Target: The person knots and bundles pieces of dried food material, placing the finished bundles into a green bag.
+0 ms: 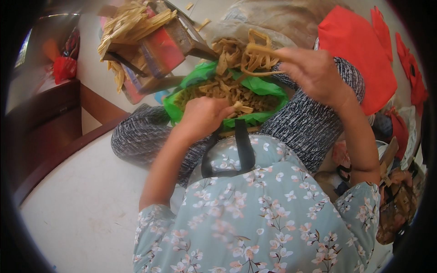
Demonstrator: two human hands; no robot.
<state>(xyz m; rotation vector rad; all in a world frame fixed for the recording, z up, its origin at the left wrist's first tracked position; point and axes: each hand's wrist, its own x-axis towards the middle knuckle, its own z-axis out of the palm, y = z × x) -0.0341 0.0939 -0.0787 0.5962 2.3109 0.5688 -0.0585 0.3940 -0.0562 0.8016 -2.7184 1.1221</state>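
In my lap sits a green plastic bag [268, 87], its mouth spread around a heap of tan braided plant-fibre cord [213, 89]. The fibre looks like dry husk or leaf strips. Over the near side of the heap, my left hand [206, 114] pinches a pale end of fibre strip [244, 108] between thumb and fingers. My right hand [312, 75] is raised beyond the bag's right side, slightly blurred, gripping a tan cord [261, 49]. Loose loops of that cord hang left of the hand. Its fingertips are partly hidden.
A low wooden stool [167, 44] at the upper left carries a bundle of dry pale strips [133, 29]. Red cloth [355, 58] lies beyond my right knee, and a translucent plastic sack [252, 17] lies behind the bag. Dark wooden furniture [44, 126] borders the left.
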